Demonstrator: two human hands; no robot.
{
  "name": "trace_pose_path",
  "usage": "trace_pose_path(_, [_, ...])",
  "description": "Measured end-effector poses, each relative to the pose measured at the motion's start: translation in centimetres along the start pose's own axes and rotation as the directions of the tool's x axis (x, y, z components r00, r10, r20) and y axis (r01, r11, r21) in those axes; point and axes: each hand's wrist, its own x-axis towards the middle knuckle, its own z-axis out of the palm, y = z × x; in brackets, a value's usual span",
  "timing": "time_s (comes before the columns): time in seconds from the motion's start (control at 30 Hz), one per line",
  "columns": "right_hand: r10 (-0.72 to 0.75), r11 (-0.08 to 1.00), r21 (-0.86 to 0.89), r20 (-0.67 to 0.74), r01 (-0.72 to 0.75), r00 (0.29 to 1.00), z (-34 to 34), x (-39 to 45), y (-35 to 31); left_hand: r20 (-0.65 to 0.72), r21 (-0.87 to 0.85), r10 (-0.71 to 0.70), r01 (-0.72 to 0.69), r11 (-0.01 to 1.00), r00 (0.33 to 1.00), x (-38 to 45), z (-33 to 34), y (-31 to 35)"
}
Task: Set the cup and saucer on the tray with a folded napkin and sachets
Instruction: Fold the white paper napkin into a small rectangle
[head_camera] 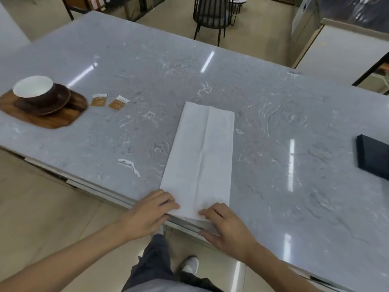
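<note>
Napkin (200,157), white, creased lengthwise, lies long and flat; both hands press its near end, fingers spread.

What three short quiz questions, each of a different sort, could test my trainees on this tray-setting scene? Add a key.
1. True or false: the cup stands on the saucer on the wooden tray.
2. How many sachets lie on the table?
3. Both hands touch the napkin at: A) its far end, B) its near end, C) its middle.

Key: 1. True. 2. Two, beside the tray. 3. B: the left hand and right hand rest at the near corners.
</note>
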Motion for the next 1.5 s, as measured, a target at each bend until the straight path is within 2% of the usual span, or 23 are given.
trace_pose_path(0.27, [0.02,0.999,0.042,-0.075,-0.017,0.997,-0.7,-1.8,0.3,-0.05,-0.111,-0.018,0.013,0.994,0.999,-0.8,-1.9,0.9])
trace_pose_path(0.47, [0.075,0.997,0.042,-0.211,-0.068,0.975,-1.7,-2.6,0.8,-0.124,-0.369,-0.213,0.154,0.916,0.969,0.4,-4.6,2.3])
trace_pose_path(0.7, [0.09,0.996,0.036,-0.357,-0.082,0.93,-4.1,-2.4,1.5,-0.21,-0.397,-0.209,0.112,0.911,0.955,1.5,-6.7,2.5])
trace_pose_path(0.8, [0.115,0.99,0.116,-0.396,-0.075,0.911,-5.4,-2.1,1.3,-0.229,-0.374,-0.202,0.106,0.921,0.952,1.7,-7.9,2.3])
trace_pose_path(0.93, [0.207,0.947,0.316,-0.438,-0.066,0.875,-7.9,-1.6,0.6,-0.222,-0.21,-0.172,0.125,0.97,0.96,2.2,-10.1,1.6])
trace_pose_path(1.0, [0.23,0.927,0.37,-0.425,-0.063,0.875,-9.0,-1.1,0.1,-0.212,-0.201,-0.189,0.146,0.969,0.959,2.8,-11.1,1.4])
trace_pose_path(1.13, [0.283,0.895,0.438,-0.418,-0.082,0.863,-11.1,0.1,-0.5,-0.287,-0.321,-0.279,0.183,0.929,0.916,4.0,-12.8,1.2])
trace_pose_path(1.33, [0.4,0.813,0.58,-0.484,-0.057,0.778,-14.3,4.2,0.8,-0.344,-0.627,-0.444,0.15,0.765,0.827,7.8,-15.4,-0.7])
trace_pose_path(1.5, [0.503,0.741,0.666,-0.469,-0.083,0.726,-16.5,10.3,4.2,-0.355,-0.656,-0.478,0.15,0.739,0.803,14.0,-16.3,-5.3])
